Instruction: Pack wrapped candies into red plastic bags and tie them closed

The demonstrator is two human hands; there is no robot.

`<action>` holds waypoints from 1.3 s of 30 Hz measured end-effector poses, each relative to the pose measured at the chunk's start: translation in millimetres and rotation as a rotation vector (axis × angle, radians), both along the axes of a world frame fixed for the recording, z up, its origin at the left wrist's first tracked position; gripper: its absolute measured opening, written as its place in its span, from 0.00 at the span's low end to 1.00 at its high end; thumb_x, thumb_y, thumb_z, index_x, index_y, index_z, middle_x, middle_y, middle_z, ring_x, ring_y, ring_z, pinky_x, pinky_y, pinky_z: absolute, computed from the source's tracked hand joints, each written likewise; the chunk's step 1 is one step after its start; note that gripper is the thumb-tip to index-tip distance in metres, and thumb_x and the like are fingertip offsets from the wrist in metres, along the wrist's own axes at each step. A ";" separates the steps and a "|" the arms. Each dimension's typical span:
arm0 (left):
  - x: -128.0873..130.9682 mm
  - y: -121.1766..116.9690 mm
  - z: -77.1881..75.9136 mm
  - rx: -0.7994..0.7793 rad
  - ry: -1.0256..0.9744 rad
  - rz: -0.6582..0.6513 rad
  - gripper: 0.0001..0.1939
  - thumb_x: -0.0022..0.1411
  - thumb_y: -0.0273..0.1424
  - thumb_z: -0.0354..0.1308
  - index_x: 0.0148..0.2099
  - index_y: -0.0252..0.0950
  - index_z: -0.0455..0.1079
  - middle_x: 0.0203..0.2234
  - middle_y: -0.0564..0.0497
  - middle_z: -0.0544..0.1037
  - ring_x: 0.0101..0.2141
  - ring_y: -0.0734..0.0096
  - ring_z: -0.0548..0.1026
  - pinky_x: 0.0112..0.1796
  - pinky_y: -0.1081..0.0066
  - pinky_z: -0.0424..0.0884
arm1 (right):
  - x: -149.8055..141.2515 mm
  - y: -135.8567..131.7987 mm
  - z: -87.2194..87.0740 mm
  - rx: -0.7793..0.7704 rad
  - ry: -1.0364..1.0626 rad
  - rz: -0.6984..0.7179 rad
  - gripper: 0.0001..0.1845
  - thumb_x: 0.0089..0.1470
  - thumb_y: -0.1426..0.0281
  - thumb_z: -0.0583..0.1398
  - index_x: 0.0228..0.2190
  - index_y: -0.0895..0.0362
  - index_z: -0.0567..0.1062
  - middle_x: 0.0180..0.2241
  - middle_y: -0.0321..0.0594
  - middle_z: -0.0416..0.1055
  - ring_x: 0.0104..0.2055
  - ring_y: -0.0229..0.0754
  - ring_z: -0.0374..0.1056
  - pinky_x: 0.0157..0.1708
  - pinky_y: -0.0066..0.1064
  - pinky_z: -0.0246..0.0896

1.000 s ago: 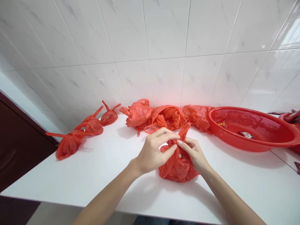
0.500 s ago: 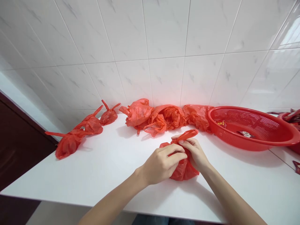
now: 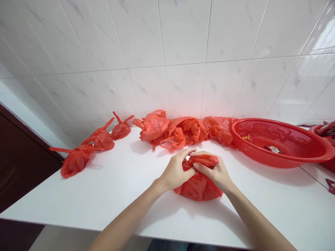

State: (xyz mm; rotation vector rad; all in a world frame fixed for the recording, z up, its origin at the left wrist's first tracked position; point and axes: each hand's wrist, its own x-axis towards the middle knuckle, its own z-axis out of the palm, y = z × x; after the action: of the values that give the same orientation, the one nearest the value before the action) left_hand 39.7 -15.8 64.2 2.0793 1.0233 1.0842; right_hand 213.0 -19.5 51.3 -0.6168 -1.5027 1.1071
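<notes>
A filled red plastic bag [image 3: 200, 188] rests on the white table in front of me, its top gathered up. My left hand [image 3: 179, 170] grips the gathered neck from the left, thumb and fingers curled around the plastic. From the right, my right hand [image 3: 216, 172] pinches the twisted top and handle part of the same bag, with the thumb across the front. The two thumbs nearly meet at the neck. What is inside the bag is hidden.
Along the tiled wall lie several crumpled red bags [image 3: 192, 129]. Knotted red bags [image 3: 103, 139] stand at the left. A red perforated basket [image 3: 282, 160] with a few small packets sits at the right, and a red packet [image 3: 331, 186] lies by the right edge.
My left hand has moved up from the bag's front to its neck. The handle loop that stood up is now folded lower between my hands, and more of the bag's body shows.
</notes>
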 end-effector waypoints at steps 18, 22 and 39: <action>-2.8 5.7 4.1 -0.452 -0.539 -0.066 0.18 0.50 0.26 0.64 0.46 0.37 0.78 0.37 0.50 0.81 0.41 0.65 0.77 0.43 0.68 0.72 | 1.0 -0.5 -8.8 0.225 -0.048 -0.096 0.14 0.68 0.63 0.57 0.48 0.44 0.81 0.47 0.42 0.77 0.47 0.45 0.73 0.42 0.36 0.72; -6.2 7.6 7.9 -0.555 -0.698 -0.009 0.14 0.51 0.33 0.69 0.41 0.36 0.80 0.35 0.50 0.80 0.38 0.67 0.76 0.42 0.69 0.70 | 0.3 0.6 -10.1 0.249 -0.045 -0.112 0.17 0.69 0.61 0.54 0.51 0.43 0.79 0.50 0.41 0.76 0.47 0.45 0.74 0.45 0.39 0.72; -37.7 52.4 -6.9 -0.469 -0.995 0.444 0.16 0.35 0.27 0.68 0.32 0.36 0.71 0.22 0.58 0.73 0.23 0.80 0.68 0.30 0.76 0.66 | -1.7 6.5 -23.7 0.373 -0.122 -0.322 0.16 0.69 0.64 0.54 0.51 0.42 0.80 0.48 0.39 0.77 0.51 0.43 0.73 0.52 0.37 0.69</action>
State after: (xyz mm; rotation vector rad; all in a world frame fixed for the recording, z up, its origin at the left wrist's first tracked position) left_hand 2.0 36.6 57.3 0.7521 1.0508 1.6334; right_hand 211.3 -13.1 27.6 -0.6432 -1.5949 0.5335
